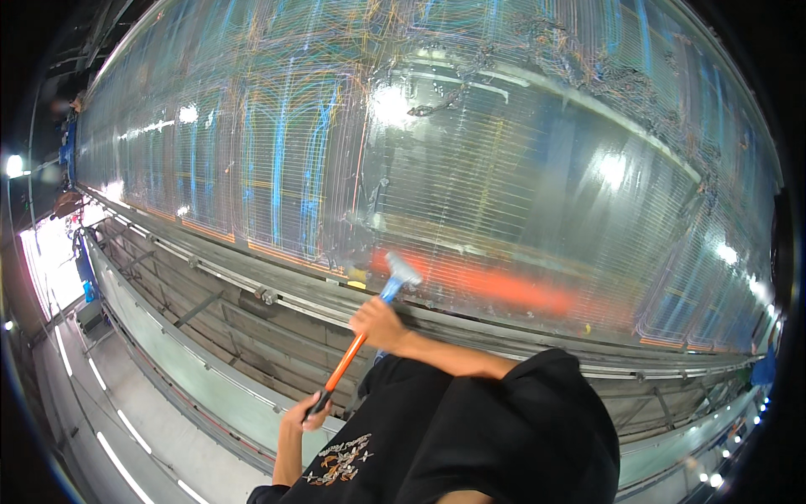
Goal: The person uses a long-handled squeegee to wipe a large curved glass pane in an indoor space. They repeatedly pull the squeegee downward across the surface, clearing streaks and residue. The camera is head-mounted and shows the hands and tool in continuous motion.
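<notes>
Dim hall, glaring opening on my left

To my left I see a glaring white slanted opening (pixel 50 273), its details washed out, and a round white lamp (pixel 14 165) against the dark. Lower down, a smooth pale-grey surface (pixel 193 445) carries long glowing white strips (pixel 122 464); I cannot tell tubes from reflections. An open grey metal framework (pixel 200 308) borders a long pale-green panel (pixel 161 338). Small white lights (pixel 715 480) dot my lower right.
</notes>
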{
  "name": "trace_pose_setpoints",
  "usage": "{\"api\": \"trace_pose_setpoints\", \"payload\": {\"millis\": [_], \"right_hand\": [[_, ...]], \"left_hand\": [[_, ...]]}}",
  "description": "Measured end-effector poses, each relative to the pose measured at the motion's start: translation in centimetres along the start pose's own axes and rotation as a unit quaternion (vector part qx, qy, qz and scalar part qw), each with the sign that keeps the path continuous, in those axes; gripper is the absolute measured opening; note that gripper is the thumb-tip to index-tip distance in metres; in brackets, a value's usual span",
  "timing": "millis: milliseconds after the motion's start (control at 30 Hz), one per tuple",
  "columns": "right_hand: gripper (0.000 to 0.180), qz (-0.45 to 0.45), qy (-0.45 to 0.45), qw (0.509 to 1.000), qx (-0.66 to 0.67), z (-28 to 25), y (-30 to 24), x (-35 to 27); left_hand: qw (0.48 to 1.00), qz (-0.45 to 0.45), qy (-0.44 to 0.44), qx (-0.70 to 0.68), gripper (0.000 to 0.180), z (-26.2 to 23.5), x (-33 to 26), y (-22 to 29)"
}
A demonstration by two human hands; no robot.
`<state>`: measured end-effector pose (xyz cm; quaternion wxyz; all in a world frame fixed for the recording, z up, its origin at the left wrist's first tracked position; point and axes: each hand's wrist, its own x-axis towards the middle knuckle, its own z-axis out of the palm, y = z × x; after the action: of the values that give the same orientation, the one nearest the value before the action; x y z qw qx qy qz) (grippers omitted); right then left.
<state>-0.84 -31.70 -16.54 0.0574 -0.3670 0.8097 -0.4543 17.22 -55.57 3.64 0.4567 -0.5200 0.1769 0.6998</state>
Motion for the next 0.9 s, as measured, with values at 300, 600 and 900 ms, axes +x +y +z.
{"api": "trace_pose_setpoints", "payload": {"millis": [300,600,900], "right_hand": [[0.016,-0.100,0.061,0.988,-0.099,0.0,8.1,9.0],[0.024,-0.027,0.026,0.980,-0.193,-30.6,33.7,25.0],[0.055,0.106,0.317,0.912,-0.237,-31.1,19.1,8.3]], "left_hand": [[0.976,0.039,-0.095,-0.190,0.049,3.3,3.8,5.0],[0.959,0.059,-0.278,-0.019,0.038,36.9,16.0,31.6],[0.953,0.221,-0.201,0.049,0.046,39.9,14.0,12.8]]}}
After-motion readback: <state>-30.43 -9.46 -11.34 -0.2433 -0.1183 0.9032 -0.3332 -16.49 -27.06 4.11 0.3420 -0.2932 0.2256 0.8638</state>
